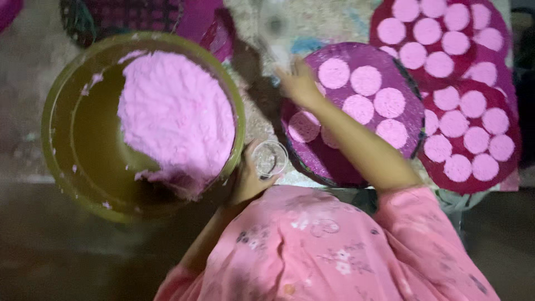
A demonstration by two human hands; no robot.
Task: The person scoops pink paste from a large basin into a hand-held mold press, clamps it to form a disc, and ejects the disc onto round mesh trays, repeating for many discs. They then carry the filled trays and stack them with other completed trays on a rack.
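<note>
Floor point(312, 25): pale, speckled, dusted with powder. Directly on it: large green basin point(61, 100) holding pink batter, at left; purple round tray point(409, 106) bearing pink discs, centre; two dark red round trays point(384, 17), point(515, 156) with pink discs, at right, overlapping; woven tray point(111, 17), top left.

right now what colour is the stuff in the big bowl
Pink batter inside an olive-green bowl, seen in the head view.

Dim, soft light from above; edges fall into shadow (the lower corners nearly black), slight motion blur throughout.
</note>
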